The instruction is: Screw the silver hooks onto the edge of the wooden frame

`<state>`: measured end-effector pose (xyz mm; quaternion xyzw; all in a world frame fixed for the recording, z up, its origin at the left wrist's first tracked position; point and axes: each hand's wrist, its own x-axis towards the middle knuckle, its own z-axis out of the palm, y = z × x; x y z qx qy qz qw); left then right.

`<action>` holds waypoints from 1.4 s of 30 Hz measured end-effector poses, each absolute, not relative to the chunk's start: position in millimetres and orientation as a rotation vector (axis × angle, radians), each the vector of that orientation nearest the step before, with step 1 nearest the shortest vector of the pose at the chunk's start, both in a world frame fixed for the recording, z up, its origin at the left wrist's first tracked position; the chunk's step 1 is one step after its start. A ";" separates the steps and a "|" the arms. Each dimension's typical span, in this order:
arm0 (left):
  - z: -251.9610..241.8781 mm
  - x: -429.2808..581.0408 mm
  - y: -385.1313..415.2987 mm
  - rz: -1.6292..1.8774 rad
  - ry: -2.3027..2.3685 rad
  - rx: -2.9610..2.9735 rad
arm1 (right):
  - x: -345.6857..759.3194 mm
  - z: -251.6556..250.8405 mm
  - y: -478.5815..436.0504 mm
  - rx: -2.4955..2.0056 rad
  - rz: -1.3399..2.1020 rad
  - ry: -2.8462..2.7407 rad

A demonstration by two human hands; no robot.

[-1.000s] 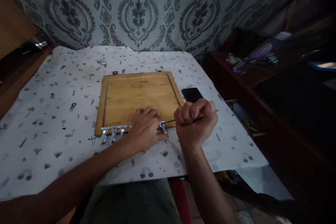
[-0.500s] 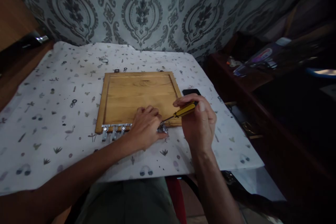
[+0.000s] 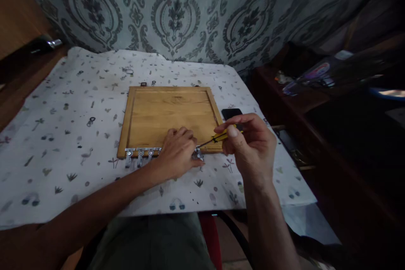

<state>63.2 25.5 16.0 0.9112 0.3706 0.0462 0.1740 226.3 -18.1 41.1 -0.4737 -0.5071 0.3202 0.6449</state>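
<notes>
A framed wooden panel (image 3: 174, 114) lies flat on the table. Along its near edge sit several silvery hinge-like metal fittings (image 3: 140, 156), their exact kind too small to make out. My left hand (image 3: 179, 152) rests over that edge with bent fingers, its thumb below, pinching another such metal fitting (image 3: 198, 154) that is partly hidden. From the right, my right hand (image 3: 253, 143) grips a yellow and black screwdriver (image 3: 220, 136) by its handle between thumb and fingers. The thin shaft slants down left, its tip at the fitting beside my left hand.
A dark phone-like object (image 3: 232, 113) lies right of the panel. White patterned cloth (image 3: 79, 185) covers the table. A patterned curtain (image 3: 175, 12) hangs behind. To the right, a clear bottle (image 3: 313, 74) lies on a dark red surface (image 3: 268, 80).
My right hand has shifted slightly right and its grip on the screwdriver handle has turned. My left hand keeps its place on the panel. The view has moved a little.
</notes>
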 end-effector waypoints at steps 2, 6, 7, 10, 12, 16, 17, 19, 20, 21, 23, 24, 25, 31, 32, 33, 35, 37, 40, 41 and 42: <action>16.9 63.3 25.5 0.123 1.050 2.583 | 229.2 41.5 -19.8 -1.059 0.742 -1.223; 16.8 63.7 25.9 0.121 1.046 2.595 | 233.5 40.5 -22.9 -1.079 0.763 -1.347; 16.4 63.8 26.0 0.125 1.046 2.597 | 233.8 40.0 -23.1 -1.087 0.756 -1.354; 14.3 63.9 26.2 0.132 1.045 2.600 | 232.9 39.0 -22.1 -1.096 0.706 -1.318; 12.4 63.8 26.2 0.143 1.047 2.605 | 231.3 39.2 -20.7 -1.106 0.671 -1.263; 8.7 63.4 26.5 0.174 1.048 2.619 | 229.4 41.2 -19.1 -1.122 0.681 -1.155; 8.2 63.3 26.7 0.175 1.046 2.619 | 229.7 41.6 -19.5 -1.120 0.693 -1.153; 7.9 63.1 27.1 0.177 1.041 2.618 | 231.4 42.2 -21.2 -1.108 0.712 -1.195; 8.0 63.0 27.2 0.177 1.038 2.615 | 232.5 42.3 -22.5 -1.107 0.716 -1.227; 8.2 63.0 27.3 0.174 1.037 2.611 | 233.8 42.2 -23.9 -1.111 0.717 -1.261; 8.7 63.0 27.3 0.165 1.038 2.603 | 235.8 41.4 -26.3 -1.127 0.715 -1.314; 9.0 63.0 27.2 0.159 1.042 2.598 | 236.3 41.0 -27.1 -1.138 0.707 -1.328; 9.2 63.0 26.9 0.159 1.043 2.595 | 236.3 40.6 -27.5 -1.144 0.688 -1.334; 12.1 62.3 26.0 0.167 1.040 2.577 | 229.9 41.9 -23.0 -1.188 0.611 -1.185; 12.8 62.1 26.1 0.154 1.042 2.573 | 229.0 42.6 -22.2 -1.181 0.638 -1.164; 13.4 61.9 26.2 0.144 1.041 2.573 | 228.7 43.3 -21.6 -1.166 0.666 -1.161; 14.6 61.7 26.4 0.137 1.034 2.579 | 229.2 44.7 -21.7 -1.142 0.708 -1.202; 15.6 61.7 26.6 0.140 1.035 2.582 | 230.9 45.8 -22.8 -1.134 0.729 -1.273; 16.4 62.1 26.6 0.136 1.039 2.573 | 232.9 45.9 -24.3 -1.138 0.725 -1.345; 16.4 62.2 26.5 0.138 1.036 2.570 | 232.9 45.5 -24.2 -1.143 0.706 -1.352; 16.3 62.2 26.4 0.144 1.031 2.566 | 232.5 45.0 -23.9 -1.154 0.677 -1.353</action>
